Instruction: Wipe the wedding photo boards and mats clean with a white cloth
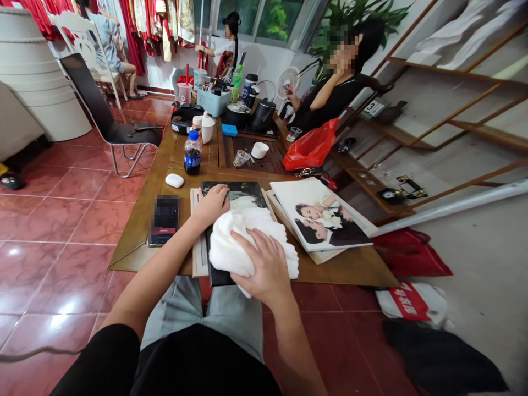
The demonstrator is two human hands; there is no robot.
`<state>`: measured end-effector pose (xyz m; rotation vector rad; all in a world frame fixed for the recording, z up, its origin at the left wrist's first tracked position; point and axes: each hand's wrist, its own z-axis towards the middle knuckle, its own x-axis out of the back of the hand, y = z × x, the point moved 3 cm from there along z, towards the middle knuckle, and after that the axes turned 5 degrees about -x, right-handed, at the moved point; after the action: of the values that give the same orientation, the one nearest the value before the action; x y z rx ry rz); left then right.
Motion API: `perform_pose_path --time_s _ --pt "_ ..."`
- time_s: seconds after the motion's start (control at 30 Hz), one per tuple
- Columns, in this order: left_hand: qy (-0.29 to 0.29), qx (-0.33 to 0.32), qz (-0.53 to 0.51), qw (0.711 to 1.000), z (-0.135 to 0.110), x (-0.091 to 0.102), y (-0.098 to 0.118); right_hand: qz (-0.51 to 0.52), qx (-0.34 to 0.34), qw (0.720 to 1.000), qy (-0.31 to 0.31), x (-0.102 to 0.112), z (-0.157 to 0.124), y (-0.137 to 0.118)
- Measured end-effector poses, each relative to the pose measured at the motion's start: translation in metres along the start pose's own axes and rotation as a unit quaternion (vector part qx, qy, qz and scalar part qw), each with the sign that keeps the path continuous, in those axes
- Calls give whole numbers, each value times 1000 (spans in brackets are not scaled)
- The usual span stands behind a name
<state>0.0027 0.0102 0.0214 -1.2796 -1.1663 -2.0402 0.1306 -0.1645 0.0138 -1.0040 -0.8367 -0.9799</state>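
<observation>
Two hands on one dark photo panel, listed near to far.

Left hand (pixel 212 206): open, fingers lightly curved, holding nothing, pressed on the panel's upper part, seemingly to keep it from sliding.

Right hand (pixel 264 267): open, fingers spread, resting on a bunched white towel (pixel 247 250) without closing on it; the flat palm appears to bear the cloth down on the panel.

Dark photo panel (pixel 233 192): flat on the wooden counter (pixel 342 272), partly under the towel, directly in front of the person, likely for reach. Cream mat board (pixel 199 242): along the panel's left edge.

Smartphone (pixel 165 220): face up just left of the mat board, screen blurred.

Wedding portrait board (pixel 325 214): white-bordered, overlapping another pale board (pixel 317 256) to the right, apparently set aside to leave working room.

Earbud case (pixel 174 180): white, beyond the phone.

Cola bottle (pixel 192 154): blue cap, upright near the far edge of the work area.

Small white bowl (pixel 259 149) and clear plastic cup (pixel 241 158): farther along the counter.

Red plastic bag (pixel 311 146): bunched at the counter's right side.

Teal plastic basket (pixel 213 102): packed with small items at the far end.
</observation>
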Motion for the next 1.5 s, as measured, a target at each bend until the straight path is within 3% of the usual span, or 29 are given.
perform_pose_path --time_s 0.17,0.3,0.63,0.8,1.23,1.5 --pt "1 -4 -7 1000 0 1 2 -32 -50 998 37 8 -9 38" --pt "0 -2 -10 1000 0 2 3 -51 -56 996 47 10 -13 47" --pt "-8 -3 -1 1000 3 -1 0 -24 29 999 -10 -3 3 -10" --pt "-17 1 -2 1000 4 -1 0 8 51 999 -15 -6 6 -18" --pt "-1 -12 -10 1000 0 0 -2 -17 45 998 -31 11 -5 21" --pt "-24 -18 -7 1000 1 1 -3 -23 24 995 -99 9 42 48"
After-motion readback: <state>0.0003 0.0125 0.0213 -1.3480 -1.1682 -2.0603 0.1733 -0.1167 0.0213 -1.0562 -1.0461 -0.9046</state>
